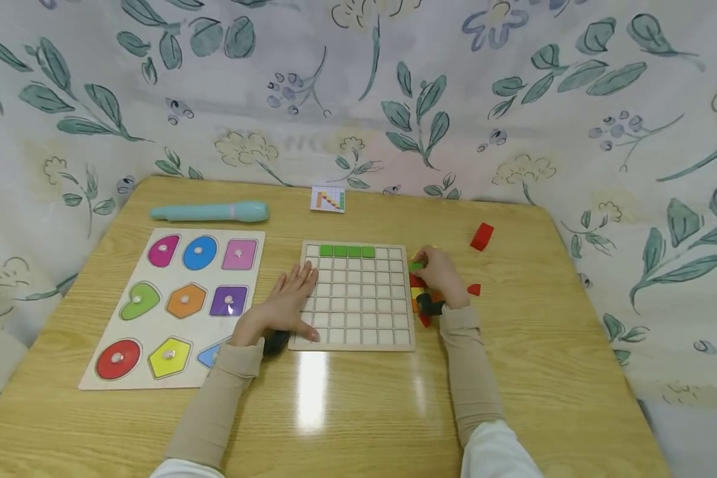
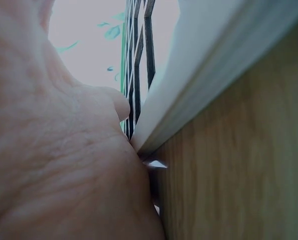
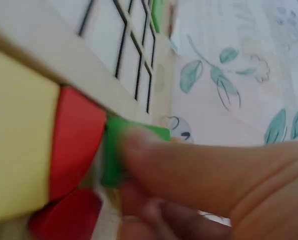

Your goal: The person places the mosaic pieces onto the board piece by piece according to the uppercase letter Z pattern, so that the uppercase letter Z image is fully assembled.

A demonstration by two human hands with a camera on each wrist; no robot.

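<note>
Because the right hand (image 1: 442, 273) pinches a green piece (image 3: 112, 162) beside the board's right edge, close against other pieces, I think the nearest danger is there. Its fingers are clamped on that piece, so a careless lift could drag the red and yellow pieces (image 1: 417, 293) which lie along the same edge. The left hand (image 1: 285, 300) rests with its fingers apart on the left side of the grid board (image 1: 352, 307); if it pressed unevenly, the board could perhaps slip, and the four green squares (image 1: 340, 251) in the top row could shift.

The table (image 1: 544, 345) is of light wood, rather glossy, with a bright reflection before the board. On it lie also a shape puzzle (image 1: 167, 275) at left, a turquoise stick (image 1: 209, 212) behind this, a small picture card (image 1: 328, 199) and a separate red block (image 1: 482, 237) at right. Behind stands a pale cloth (image 1: 358, 133), printed with leaves and flowers.
</note>
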